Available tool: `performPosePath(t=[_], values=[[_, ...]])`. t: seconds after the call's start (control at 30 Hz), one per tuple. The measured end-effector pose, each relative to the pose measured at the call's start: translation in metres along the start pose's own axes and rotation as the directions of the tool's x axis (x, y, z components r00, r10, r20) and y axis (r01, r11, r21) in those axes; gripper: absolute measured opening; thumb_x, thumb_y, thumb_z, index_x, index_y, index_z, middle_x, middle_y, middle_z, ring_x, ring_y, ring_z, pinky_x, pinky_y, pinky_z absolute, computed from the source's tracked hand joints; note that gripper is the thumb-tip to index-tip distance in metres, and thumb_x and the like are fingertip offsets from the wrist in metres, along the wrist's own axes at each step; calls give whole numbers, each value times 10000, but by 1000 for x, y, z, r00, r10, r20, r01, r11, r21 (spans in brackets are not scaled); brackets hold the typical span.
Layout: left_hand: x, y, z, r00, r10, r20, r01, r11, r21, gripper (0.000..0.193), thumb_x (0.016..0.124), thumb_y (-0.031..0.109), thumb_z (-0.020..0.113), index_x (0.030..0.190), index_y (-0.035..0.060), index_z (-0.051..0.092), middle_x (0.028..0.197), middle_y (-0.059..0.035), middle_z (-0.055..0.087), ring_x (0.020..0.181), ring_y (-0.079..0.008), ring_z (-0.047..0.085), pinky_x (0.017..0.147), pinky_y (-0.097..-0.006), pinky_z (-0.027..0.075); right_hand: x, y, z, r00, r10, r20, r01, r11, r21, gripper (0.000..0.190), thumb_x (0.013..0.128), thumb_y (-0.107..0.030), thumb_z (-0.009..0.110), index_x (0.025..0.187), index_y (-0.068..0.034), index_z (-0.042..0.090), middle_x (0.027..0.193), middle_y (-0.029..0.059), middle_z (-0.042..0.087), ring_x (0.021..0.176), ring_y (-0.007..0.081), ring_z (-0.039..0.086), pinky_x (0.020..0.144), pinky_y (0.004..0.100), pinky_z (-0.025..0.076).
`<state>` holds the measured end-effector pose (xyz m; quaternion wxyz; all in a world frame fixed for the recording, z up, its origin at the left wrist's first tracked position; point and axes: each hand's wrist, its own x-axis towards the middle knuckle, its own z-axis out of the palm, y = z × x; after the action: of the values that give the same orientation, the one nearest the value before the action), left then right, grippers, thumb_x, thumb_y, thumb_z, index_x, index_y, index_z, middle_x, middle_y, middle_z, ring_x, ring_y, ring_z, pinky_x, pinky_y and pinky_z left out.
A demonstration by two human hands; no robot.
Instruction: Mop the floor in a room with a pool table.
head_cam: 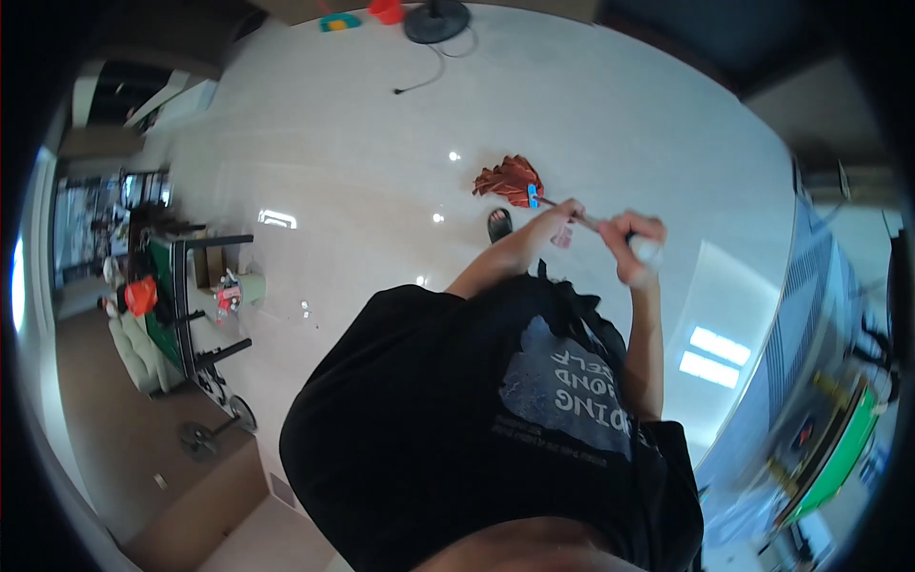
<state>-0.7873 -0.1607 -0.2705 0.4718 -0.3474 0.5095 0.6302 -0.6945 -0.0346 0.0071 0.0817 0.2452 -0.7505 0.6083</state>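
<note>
A mop with a head of reddish-brown cloth strips (509, 180) and a blue clamp (532, 196) rests on the glossy light tile floor (357, 157). Its thin handle slants up to the right, toward my body. Around the lower part of the handle my left hand (570, 209) is closed. My right hand (632, 247) grips the upper end, where a white rounded end (647, 252) shows, somewhat blurred. One foot in a dark slipper (499, 224) stands just behind the mop head. A small pinkish thing (562, 236) below my left hand is too unclear to name.
Ahead stand a round black base (436, 23) with a trailing cord (429, 75), a red bucket (387, 11) and a green dustpan (340, 22). Leftward are a green-topped table (163, 300) and a bin (251, 287). A grey-blue rug (775, 322) and another green-topped table (836, 457) lie right.
</note>
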Motion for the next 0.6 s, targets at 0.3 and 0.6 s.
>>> performPosePath(t=[0.3,0.6], values=[[64,-8,71,930,287,228,-161,878,-451,275,650,264,619,839,132,469,894,-127,499,888,-284,512,777,-449,439,35,-1,-21,951,25,308,-1,997,-79,263,718,-261,692,625,-59,552,550,141,532,545,334,551,524,370,435],[0,-102,47,824,489,285,-224,745,-629,209,742,40,648,872,65,486,856,-94,539,925,-274,594,729,-380,468,-47,-9,24,854,-298,426,225,951,214,399,809,-261,672,552,-64,439,488,129,449,459,326,508,446,393,374]])
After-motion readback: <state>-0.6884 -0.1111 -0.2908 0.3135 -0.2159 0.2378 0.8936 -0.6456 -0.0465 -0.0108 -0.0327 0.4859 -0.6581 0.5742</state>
